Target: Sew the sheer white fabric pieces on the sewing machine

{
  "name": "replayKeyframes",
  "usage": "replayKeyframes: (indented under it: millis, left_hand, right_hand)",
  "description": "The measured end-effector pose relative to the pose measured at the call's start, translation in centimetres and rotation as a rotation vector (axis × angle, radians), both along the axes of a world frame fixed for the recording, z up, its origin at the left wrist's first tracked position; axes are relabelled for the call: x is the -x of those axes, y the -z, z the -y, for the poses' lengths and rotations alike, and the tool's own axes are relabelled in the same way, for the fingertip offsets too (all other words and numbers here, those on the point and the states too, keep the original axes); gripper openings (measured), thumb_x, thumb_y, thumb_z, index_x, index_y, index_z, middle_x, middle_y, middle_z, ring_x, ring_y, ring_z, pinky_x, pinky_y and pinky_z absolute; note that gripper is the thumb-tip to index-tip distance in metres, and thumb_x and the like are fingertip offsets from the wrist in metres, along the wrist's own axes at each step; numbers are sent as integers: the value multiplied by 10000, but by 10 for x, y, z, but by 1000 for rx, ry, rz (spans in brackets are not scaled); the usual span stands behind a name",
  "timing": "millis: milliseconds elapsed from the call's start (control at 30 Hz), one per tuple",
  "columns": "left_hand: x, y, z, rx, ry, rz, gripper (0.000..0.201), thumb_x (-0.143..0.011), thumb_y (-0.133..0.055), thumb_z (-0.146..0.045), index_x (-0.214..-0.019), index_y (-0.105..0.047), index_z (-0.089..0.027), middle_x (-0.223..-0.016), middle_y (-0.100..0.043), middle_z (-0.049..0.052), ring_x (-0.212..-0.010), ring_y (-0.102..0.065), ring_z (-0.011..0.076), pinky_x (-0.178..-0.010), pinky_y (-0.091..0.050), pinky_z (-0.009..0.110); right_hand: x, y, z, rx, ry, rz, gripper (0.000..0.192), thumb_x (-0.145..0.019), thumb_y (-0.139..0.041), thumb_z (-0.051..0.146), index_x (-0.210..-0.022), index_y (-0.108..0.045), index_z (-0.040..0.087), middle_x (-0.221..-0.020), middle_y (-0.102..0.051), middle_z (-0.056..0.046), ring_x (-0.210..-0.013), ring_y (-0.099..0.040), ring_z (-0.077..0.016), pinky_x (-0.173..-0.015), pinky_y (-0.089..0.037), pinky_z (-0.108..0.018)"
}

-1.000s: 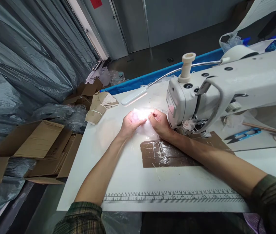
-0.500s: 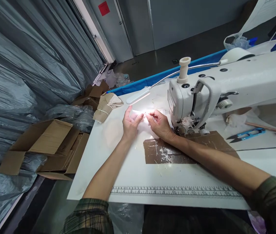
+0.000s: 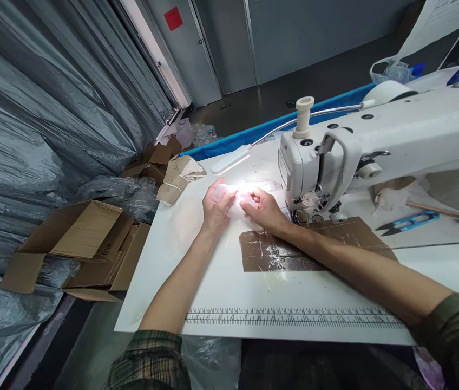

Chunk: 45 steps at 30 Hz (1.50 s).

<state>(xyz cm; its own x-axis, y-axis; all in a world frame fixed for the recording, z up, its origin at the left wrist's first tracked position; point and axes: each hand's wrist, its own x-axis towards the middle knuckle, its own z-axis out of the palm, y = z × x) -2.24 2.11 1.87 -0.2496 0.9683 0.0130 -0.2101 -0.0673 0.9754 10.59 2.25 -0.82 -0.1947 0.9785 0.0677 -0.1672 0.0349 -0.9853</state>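
Note:
Both my hands meet on a small piece of thin white fabric (image 3: 235, 190) lying on the white sewing table (image 3: 181, 244), under a bright lamp spot. My left hand (image 3: 215, 208) grips its left side with thumb and fingers. My right hand (image 3: 264, 210) pinches its right edge, just left of the needle area of the white sewing machine (image 3: 375, 146). The fabric is overexposed, so its shape is hard to make out.
A taped brown patch (image 3: 294, 249) lies on the table before the machine, a printed ruler (image 3: 294, 318) along the near edge. Blue snips (image 3: 408, 221) rest at right. A tan bundle (image 3: 176, 176) sits at the far left corner. Flattened cardboard boxes (image 3: 83, 244) lie on the floor left.
My left hand opened flat for a moment, then closed on the fabric again. Both hands stayed just left of the needle. The view shifted slightly.

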Motion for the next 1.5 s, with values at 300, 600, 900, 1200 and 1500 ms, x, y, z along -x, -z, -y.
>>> replayKeyframes:
  millis: [300,600,900,1200,1500]
  left_hand:
    - [6,-11,49,15,362,26,531,-732,-757,-520,-1208,-664,-305,-1231,-670,80,-1126,-639,265,-896,-530,371]
    - [-37,-3,81,25,258,-53,311,-669,-841,-353,-897,-726,-175,-1051,-736,87,-945,-702,223,-865,-550,347]
    - [-68,10,102,-23,443,-29,221,-674,-857,-253,-847,-736,-187,-945,-734,43,-846,-725,195,-807,-616,368]
    - [-69,22,107,-40,417,-89,331,-658,-864,-259,-969,-764,-207,-1050,-748,64,-1027,-696,235,-954,-584,423]
    - [-71,22,111,-123,373,-184,333,-675,-830,-251,-984,-734,-173,-1000,-739,66,-884,-710,193,-811,-635,356]
  right_hand:
    - [-20,-20,54,324,-42,-343,280,-668,-728,316,-898,-622,199,-764,-684,2,-604,-615,-130,-520,-499,-245]
    - [-63,1,112,40,-183,14,185,-807,-675,356,-901,-619,207,-771,-661,-10,-640,-625,-152,-581,-540,-296]
    - [-237,19,111,-706,348,1065,333,-916,-451,268,-1143,-674,167,-1100,-668,-186,-1045,-619,-288,-887,-502,-456]
    - [-290,23,104,-679,147,1591,413,-956,-385,317,-1184,-659,108,-1018,-647,-194,-938,-603,-349,-778,-490,-489]
    - [-274,20,107,-743,261,1304,322,-968,-404,391,-871,-647,203,-908,-653,-144,-901,-603,-302,-828,-474,-476]
